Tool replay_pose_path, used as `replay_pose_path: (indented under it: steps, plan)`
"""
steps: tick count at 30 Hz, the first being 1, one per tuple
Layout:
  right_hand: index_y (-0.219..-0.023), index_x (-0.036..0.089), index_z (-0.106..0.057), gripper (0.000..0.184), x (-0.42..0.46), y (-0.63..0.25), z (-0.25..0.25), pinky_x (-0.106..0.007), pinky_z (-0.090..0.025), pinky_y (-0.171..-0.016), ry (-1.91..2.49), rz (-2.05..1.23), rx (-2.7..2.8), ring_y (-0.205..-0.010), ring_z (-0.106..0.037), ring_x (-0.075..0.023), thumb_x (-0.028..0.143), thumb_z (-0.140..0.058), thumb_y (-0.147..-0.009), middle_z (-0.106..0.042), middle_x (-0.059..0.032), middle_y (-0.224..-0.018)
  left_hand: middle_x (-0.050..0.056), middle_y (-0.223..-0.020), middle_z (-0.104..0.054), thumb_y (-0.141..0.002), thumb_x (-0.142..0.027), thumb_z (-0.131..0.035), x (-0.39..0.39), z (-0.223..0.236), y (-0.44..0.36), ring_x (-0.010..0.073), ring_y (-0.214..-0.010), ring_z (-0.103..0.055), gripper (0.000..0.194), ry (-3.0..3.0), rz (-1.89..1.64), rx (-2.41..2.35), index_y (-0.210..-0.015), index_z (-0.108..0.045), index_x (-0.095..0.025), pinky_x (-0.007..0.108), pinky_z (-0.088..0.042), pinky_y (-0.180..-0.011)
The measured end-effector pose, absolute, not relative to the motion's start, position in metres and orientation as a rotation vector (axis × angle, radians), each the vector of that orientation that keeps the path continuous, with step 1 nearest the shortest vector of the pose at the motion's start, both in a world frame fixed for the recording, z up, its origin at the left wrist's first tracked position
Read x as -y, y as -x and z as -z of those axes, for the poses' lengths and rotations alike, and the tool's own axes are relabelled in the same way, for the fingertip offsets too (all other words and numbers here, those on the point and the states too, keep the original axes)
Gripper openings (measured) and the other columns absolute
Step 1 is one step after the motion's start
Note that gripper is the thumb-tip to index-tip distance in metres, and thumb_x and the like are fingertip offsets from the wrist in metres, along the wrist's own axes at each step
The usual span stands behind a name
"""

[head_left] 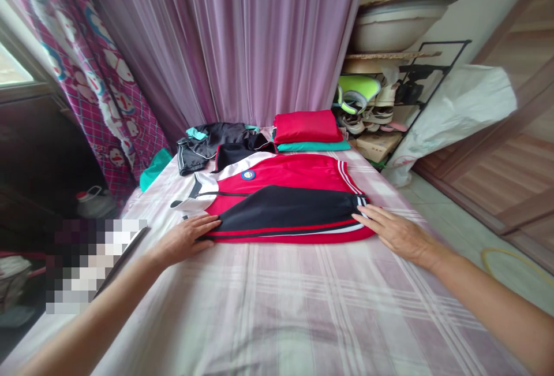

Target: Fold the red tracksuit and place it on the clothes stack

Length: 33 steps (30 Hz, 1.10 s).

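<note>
Plainly, the largest thing before me is a checked cloth (259, 318), spreading under the jacket (294, 171) and out toward me. The jacket, red, white and black, lies front up, collar to my left, hem to my right. Beyond its collar end sits a loose dark garment (216, 136); beyond its hem end, a red bundle (307, 126) on a teal one (314, 146). Along the jacket's near half runs its near sleeve (281, 211), turned in over the front; a black piece (240, 159) at the far edge I take for the other sleeve. My left hand (182, 238) rests flat at the jacket's near shoulder, clutching nothing I can see. My right hand (402, 234) is unclenched at the hem, fingertips on the striped cuff (362, 201). Smaller again is the round badge (248, 175) on the jacket's chest. I judge that I'm smoothing the near sleeve straight; the next move seems to call for reaching across and laying the far one in likewise, without dragging this one crooked.
</note>
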State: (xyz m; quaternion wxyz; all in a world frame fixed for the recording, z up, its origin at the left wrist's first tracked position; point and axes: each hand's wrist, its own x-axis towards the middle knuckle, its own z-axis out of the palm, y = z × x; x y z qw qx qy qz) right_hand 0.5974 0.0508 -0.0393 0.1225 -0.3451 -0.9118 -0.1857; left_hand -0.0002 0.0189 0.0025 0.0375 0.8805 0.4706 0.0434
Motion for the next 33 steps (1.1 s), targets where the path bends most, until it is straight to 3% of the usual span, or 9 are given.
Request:
replay_pose_path:
  steps: [5, 10, 15, 19, 24, 28, 33]
  plan:
    - [-0.130, 0.026, -0.064, 0.058, -0.058, -0.590, 0.043, -0.039, -0.051, -0.100, 1.180, 0.527, 2.535, -0.116, -0.063, -0.0216, 0.003, -0.039, -0.083, -0.066, -0.0056, -0.130, 0.006, -0.148, -0.052, -0.097, -0.022, -0.031, -0.010, -0.018, -0.010, 0.0207, -0.133, -0.052, 0.052, -2.664, 0.097, -1.531, -0.146, -0.045, -0.028, 0.037, -0.044, -0.108]
    - [-0.122, 0.029, -0.070, 0.054, -0.050, -0.587, 0.024, -0.040, -0.052, -0.095, 1.272, 0.438, 2.458, -0.108, -0.066, -0.0229, 0.007, -0.042, -0.082, -0.071, -0.0031, -0.121, 0.006, -0.147, -0.053, -0.091, -0.013, -0.030, -0.003, -0.027, -0.006, 0.0208, -0.131, -0.054, 0.057, -2.641, 0.108, -1.602, -0.143, -0.050, -0.028, 0.036, -0.046, -0.105]
    - [-0.121, 0.031, -0.070, 0.055, -0.021, -0.586, 0.028, -0.038, -0.049, -0.099, 1.216, 0.447, 2.458, -0.112, -0.065, -0.0218, 0.005, -0.041, -0.082, -0.071, -0.0015, -0.122, 0.003, -0.144, -0.057, -0.093, -0.017, -0.029, 0.016, -0.018, 0.013, 0.0203, -0.128, -0.057, 0.054, -2.616, 0.060, -1.576, -0.138, -0.055, -0.030, 0.037, -0.044, -0.108]
    - [-0.122, 0.027, -0.070, 0.061, -0.008, -0.584, 0.042, -0.038, -0.050, -0.099, 1.221, 0.450, 2.499, -0.116, -0.063, -0.0208, 0.002, -0.039, -0.076, -0.070, -0.0029, -0.124, 0.002, -0.144, -0.057, -0.086, -0.021, -0.041, 0.022, -0.019, 0.016, 0.0210, -0.131, -0.054, 0.055, -2.570, 0.046, -1.545, -0.138, -0.056, -0.029, 0.038, -0.041, -0.112]
    - [-0.127, 0.030, -0.067, 0.069, -0.014, -0.581, 0.018, -0.042, -0.051, -0.099, 1.327, 0.275, 2.614, -0.122, -0.060, -0.0237, 0.007, -0.046, -0.066, -0.067, -0.0025, -0.130, 0.002, -0.126, -0.070, -0.090, -0.045, -0.048, 0.006, -0.052, -0.001, 0.0218, -0.114, -0.066, 0.043, -2.512, 0.076, -1.467, -0.125, -0.067, -0.031, 0.032, -0.050, -0.101]
    - [-0.129, 0.029, -0.065, 0.049, -0.028, -0.533, -0.020, -0.044, -0.048, -0.103, 1.332, 0.152, 2.550, -0.124, -0.058, -0.0248, 0.023, -0.045, -0.085, -0.063, -0.0041, -0.136, 0.003, -0.126, -0.070, -0.095, -0.059, -0.037, -0.018, -0.057, -0.054, 0.0230, -0.114, -0.065, 0.053, -2.574, -0.091, -1.496, -0.127, -0.066, -0.028, 0.036, -0.049, -0.102]
    - [-0.141, 0.027, -0.055, 0.046, -0.048, -0.451, -0.011, -0.051, -0.036, -0.112, 1.309, 0.178, 2.413, -0.135, -0.048, -0.0261, 0.035, -0.040, -0.098, -0.053, -0.0087, -0.147, 0.007, -0.150, -0.049, -0.100, -0.054, -0.031, -0.050, -0.019, -0.142, 0.0233, -0.142, -0.040, 0.057, -2.685, -0.292, -1.498, -0.144, -0.050, -0.023, 0.045, -0.027, -0.120]
